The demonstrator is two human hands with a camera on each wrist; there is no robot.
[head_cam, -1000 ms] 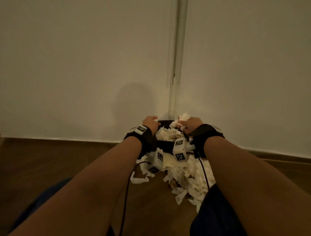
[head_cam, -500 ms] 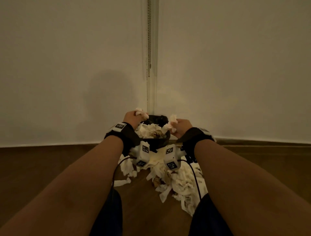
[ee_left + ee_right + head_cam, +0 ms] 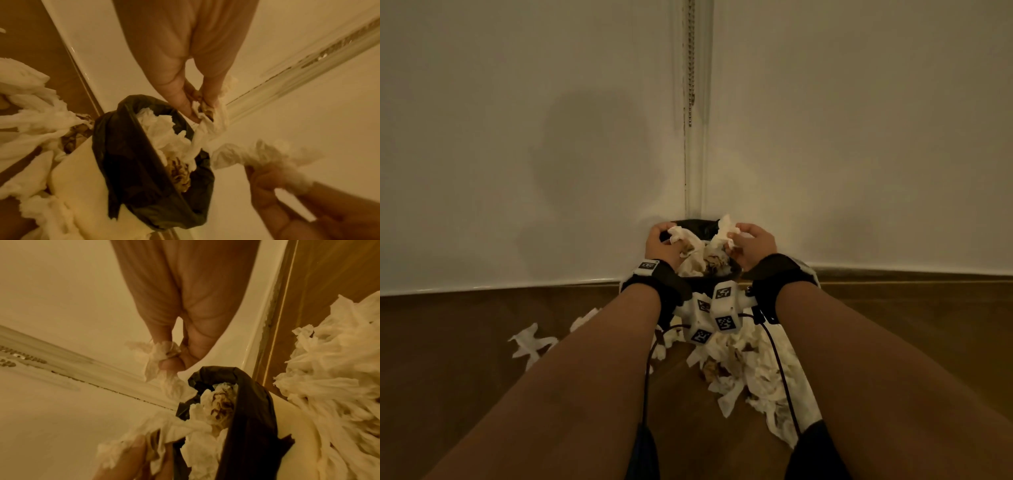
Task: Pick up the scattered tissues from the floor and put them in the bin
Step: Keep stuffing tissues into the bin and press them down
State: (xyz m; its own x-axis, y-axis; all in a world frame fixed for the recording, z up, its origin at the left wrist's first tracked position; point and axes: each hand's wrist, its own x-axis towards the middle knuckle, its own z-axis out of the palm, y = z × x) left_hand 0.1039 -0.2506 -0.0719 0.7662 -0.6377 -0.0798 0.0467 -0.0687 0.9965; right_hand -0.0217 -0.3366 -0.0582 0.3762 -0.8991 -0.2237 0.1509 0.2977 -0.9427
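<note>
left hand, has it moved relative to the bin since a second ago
Yes, slightly. The left hand was at the near-left rim of the bin; now it sits farther along the left rim toward the wall, gripping a tissue over the opening.

Crumpled white tissues [image 3: 751, 368], some stained brown, heaped and strewn across the wooden floor in front of the bin [image 3: 131, 164], with a few stray pieces [image 3: 530, 344] lying apart to the left. Small pale bin, lined with a dark plastic bag, standing upright in the corner against the wall, stuffed to the rim with more white and brown-stained tissues [image 3: 700, 262].
</note>
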